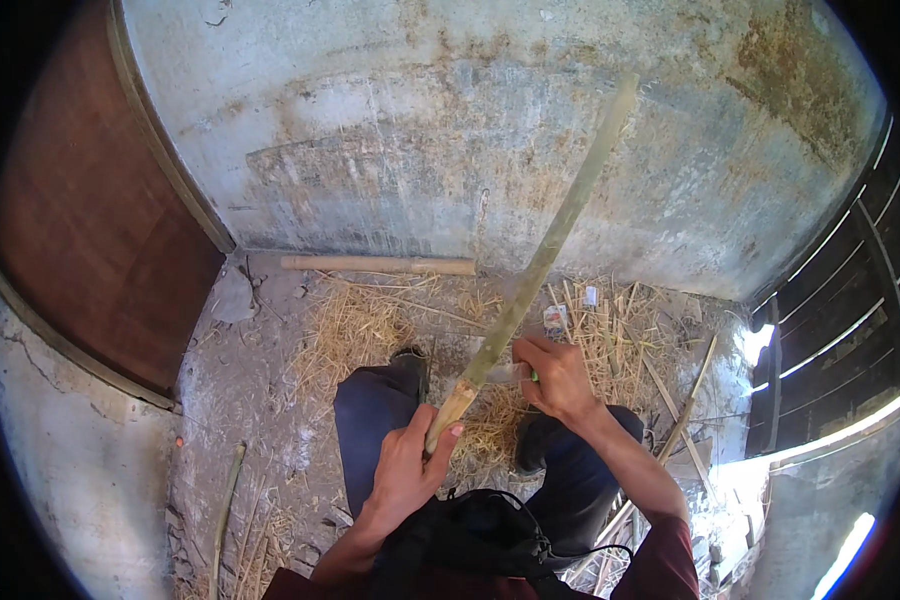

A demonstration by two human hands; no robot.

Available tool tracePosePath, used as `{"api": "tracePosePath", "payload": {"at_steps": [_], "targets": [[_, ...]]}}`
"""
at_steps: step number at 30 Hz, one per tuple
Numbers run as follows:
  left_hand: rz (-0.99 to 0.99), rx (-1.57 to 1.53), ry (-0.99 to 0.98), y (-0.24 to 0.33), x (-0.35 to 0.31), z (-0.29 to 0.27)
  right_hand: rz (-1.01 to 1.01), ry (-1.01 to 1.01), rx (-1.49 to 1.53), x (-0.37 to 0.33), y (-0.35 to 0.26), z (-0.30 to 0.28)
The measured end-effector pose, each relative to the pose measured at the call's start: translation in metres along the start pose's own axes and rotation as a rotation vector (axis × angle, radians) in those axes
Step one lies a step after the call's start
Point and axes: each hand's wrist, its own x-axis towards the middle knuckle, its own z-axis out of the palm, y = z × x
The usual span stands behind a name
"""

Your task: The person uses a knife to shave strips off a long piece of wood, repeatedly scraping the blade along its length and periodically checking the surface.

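Observation:
A long green bamboo pole [543, 262] slants up and away to the right, its far end raised in front of the wall. My left hand [410, 462] is wrapped round its near end, where the surface is scraped to pale yellow. In my right hand [558, 380] is a knife [508, 373]; a bit of green shows at its handle. The blade lies against the pole's right side, just above the scraped part. Most of the handle is hidden by my fingers.
Straw-like shavings [355, 335] litter the floor between and beyond my feet. A thick tan bamboo length [380, 265] lies along the wall [390, 170]. Thin strips [685, 405] lie at right, a green stick [227, 520] at left. A brown door [100, 200] stands left, dark slats [830, 320] right.

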Motion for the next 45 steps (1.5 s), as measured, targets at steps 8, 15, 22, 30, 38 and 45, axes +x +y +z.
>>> {"api": "tracePosePath", "payload": {"at_steps": [8, 15, 22, 30, 38, 45], "targets": [[0.055, 0.114, 0.003, 0.003, 0.002, 0.007, -0.043, -0.005, 0.005, 0.005, -0.006, 0.008], [0.003, 0.083, 0.018, 0.007, -0.001, 0.012, 0.032, -0.003, 0.009, 0.002, -0.002, 0.012], [-0.049, 0.028, 0.011, 0.008, -0.004, 0.012, 0.059, 0.014, -0.007, 0.002, 0.002, 0.016], [-0.044, 0.070, -0.046, 0.009, -0.006, 0.004, 0.115, 0.113, -0.022, 0.005, 0.005, 0.015], [-0.062, 0.012, -0.019, 0.009, -0.014, 0.002, 0.141, 0.184, -0.060, 0.006, 0.018, 0.005], [-0.103, 0.040, -0.034, 0.006, -0.025, -0.007, 0.212, 0.255, -0.110, 0.020, 0.030, -0.010]]}}
